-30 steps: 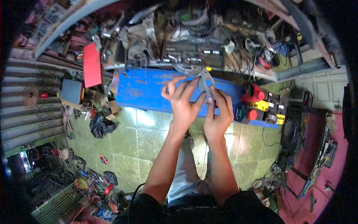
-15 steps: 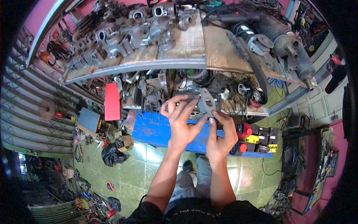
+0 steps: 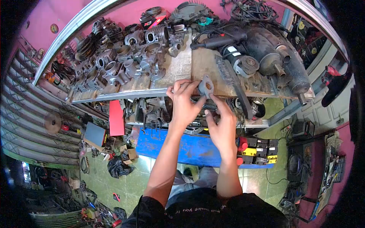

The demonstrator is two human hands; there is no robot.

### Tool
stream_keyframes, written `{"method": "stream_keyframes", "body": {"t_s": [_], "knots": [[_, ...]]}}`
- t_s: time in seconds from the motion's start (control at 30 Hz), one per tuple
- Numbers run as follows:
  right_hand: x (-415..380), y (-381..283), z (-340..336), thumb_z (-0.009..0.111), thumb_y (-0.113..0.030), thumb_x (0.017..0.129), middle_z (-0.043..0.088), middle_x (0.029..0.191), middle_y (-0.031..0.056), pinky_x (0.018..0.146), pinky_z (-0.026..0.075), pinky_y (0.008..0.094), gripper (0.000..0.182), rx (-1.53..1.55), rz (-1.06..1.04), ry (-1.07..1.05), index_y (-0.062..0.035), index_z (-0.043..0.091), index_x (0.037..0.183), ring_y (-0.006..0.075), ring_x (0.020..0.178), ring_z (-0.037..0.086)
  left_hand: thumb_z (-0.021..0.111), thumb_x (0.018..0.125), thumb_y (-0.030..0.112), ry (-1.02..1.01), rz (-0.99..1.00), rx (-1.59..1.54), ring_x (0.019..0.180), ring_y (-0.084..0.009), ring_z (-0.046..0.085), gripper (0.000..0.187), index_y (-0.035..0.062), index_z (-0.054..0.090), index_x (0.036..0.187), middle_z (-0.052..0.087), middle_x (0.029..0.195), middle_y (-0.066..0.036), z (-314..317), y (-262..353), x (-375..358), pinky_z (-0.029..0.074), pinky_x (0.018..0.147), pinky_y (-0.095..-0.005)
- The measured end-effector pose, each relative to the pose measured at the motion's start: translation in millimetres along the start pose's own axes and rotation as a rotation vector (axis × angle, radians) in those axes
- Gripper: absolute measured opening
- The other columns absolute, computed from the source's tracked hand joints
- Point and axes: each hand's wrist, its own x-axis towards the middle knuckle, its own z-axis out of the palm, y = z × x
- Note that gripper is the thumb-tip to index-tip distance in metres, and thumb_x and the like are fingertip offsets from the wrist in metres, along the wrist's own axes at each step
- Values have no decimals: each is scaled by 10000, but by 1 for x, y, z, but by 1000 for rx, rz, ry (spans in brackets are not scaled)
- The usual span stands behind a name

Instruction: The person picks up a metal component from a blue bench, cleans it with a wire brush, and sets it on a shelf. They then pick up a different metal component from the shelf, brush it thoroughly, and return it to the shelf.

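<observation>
From the head view, you're holding a grey flange part [image 3: 204,87] up in front of the upper shelf's [image 3: 178,71] front edge. Your left hand [image 3: 185,105] is pinching it between thumb and fingers, while your right hand [image 3: 223,123] is staying loose: index finger sitting at or right by the lower tip, thumb apart; can't tell if it's really touching. I'm guessing it's metal, so stiff, fairly light and not fragile, maybe slick if it's oily. I'd be gripping the body or outer rim, leaving the hole clear.

Around you, engine castings [image 3: 116,74] are crowding the shelf's left, and an angle grinder [image 3: 245,65] and mufflers [image 3: 272,57] are filling the right. A long dark piece [image 3: 243,97] is jutting over the edge near your right hand, so that's the likely snag. Below, a blue bench [image 3: 190,148] is carrying batteries [image 3: 262,150].
</observation>
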Motion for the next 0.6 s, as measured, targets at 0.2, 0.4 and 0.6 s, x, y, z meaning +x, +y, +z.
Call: {"method": "stream_keyframes", "body": {"t_s": [0.2, 0.4, 0.6], "knots": [[26, 17, -48, 735, -49, 905, 717, 1225, 216, 1007, 518, 477, 358, -282, -1, 102, 9, 693, 1256, 438, 1134, 660, 860, 793, 255, -118, -64, -10, 1248, -302, 573, 477, 75, 758, 1223, 746, 1156, -106, 10, -22, 22, 266, 1117, -537], [38, 48, -70, 763, -65, 860, 669, 1299, 180, 1071, 448, 531, 463, -568, -81, 214, -34, 680, 1314, 445, 1192, 576, 860, 790, 261, -172, -20, -75, 1291, -322, 533, 569, 83, 694, 1304, 700, 1243, -123, 16, -37, 30, 260, 1130, -538], [41, 66, -74, 766, -72, 849, 616, 1367, 132, 1098, 398, 540, 522, -803, 5, 225, -96, 669, 1362, 416, 1286, 504, 854, 778, 266, -175, -12, -74, 1291, -331, 507, 563, 101, 647, 1274, 656, 1249, -106, 30, -41, 36, 255, 1123, -561]]}}
